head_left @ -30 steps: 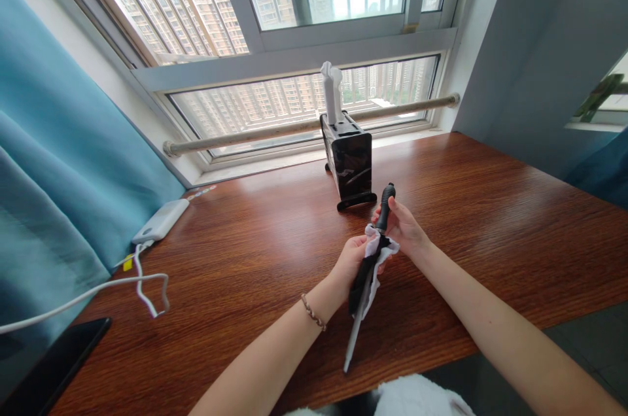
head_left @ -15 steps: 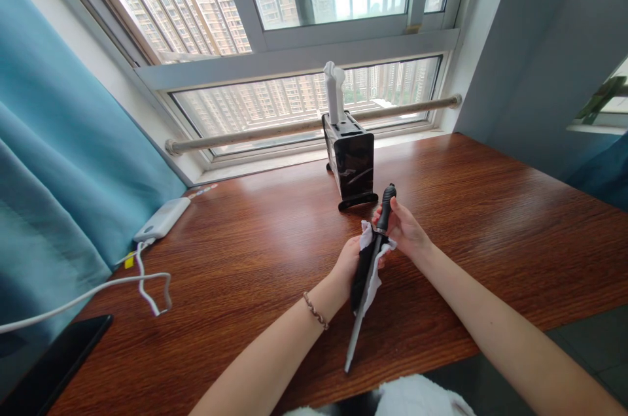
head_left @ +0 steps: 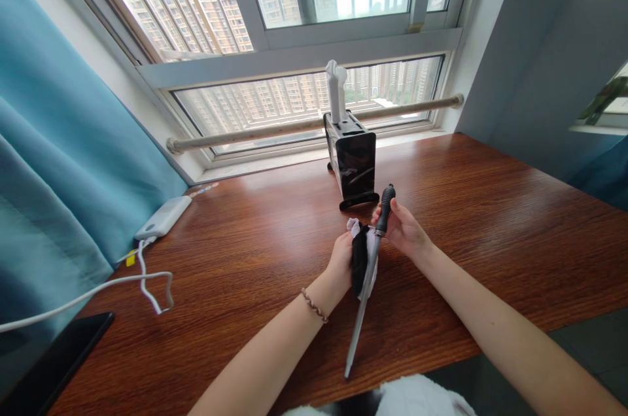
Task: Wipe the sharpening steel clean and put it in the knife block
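Observation:
My right hand (head_left: pixel 405 227) is closed around the black ribbed handle of a honing steel (head_left: pixel 362 321). Its long grey rod slants down toward the table's front edge, tip nearest me. In my left hand (head_left: pixel 341 256), which wears a braided bracelet on its wrist, a crumpled black and white cloth (head_left: pixel 360 259) is gripped. The cloth lies just left of the upper rod and partly behind it; whether they touch I cannot tell. Beyond both hands stands a glossy black knife block (head_left: pixel 357 164), with white-wrapped or white upright pieces (head_left: pixel 336 92) sticking out of its top.
The brown wooden table (head_left: pixel 235 285) runs up to a window with a pipe rail (head_left: pixel 265 133). At left are a white power strip or adapter (head_left: pixel 163 216) with a white cable (head_left: pixel 98 285), a dark flat device (head_left: pixel 63 364) and a blue curtain (head_left: pixel 63 128).
My left hand has drawn the cloth leftward from around the rod, so more of the upper rod shows. My right hand and the honing steel have hardly moved.

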`<act>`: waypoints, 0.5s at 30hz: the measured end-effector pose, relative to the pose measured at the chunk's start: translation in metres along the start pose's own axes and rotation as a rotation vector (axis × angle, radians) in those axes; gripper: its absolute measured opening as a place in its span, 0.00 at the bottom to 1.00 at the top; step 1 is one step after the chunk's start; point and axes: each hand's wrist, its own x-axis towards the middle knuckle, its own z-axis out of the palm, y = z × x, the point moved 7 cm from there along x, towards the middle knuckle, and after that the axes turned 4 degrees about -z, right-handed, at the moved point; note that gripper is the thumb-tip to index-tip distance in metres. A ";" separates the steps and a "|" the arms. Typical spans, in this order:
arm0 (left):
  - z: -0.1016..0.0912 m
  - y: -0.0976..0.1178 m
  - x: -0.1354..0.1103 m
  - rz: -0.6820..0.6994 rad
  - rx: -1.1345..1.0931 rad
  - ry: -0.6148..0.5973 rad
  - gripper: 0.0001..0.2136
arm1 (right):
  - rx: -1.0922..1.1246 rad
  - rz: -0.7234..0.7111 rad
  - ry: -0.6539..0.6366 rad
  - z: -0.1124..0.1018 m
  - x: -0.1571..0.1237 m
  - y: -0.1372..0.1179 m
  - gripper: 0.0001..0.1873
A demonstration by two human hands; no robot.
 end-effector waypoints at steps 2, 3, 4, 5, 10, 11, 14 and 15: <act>0.000 0.001 0.000 0.011 -0.003 0.001 0.13 | -0.010 -0.005 0.004 0.000 0.000 0.000 0.11; 0.001 0.000 -0.001 0.009 0.009 -0.012 0.13 | -0.013 -0.007 0.004 0.000 0.000 0.000 0.11; 0.002 -0.002 -0.001 0.002 0.030 -0.030 0.13 | -0.015 -0.007 0.004 0.000 0.000 0.000 0.11; 0.004 -0.003 -0.001 -0.008 0.056 -0.050 0.14 | -0.017 -0.005 0.005 0.000 0.000 0.000 0.11; 0.022 -0.021 -0.006 -0.203 0.077 -0.269 0.18 | -0.033 0.015 0.022 0.000 0.000 0.000 0.12; 0.026 -0.023 -0.008 -0.242 0.057 -0.321 0.19 | -0.037 0.013 0.025 0.001 -0.001 -0.001 0.12; 0.033 -0.021 -0.012 -0.238 0.025 -0.416 0.15 | -0.035 0.005 0.018 0.002 -0.001 -0.002 0.12; 0.035 -0.018 -0.014 -0.212 0.020 -0.441 0.13 | -0.028 0.004 0.008 0.003 -0.001 -0.003 0.12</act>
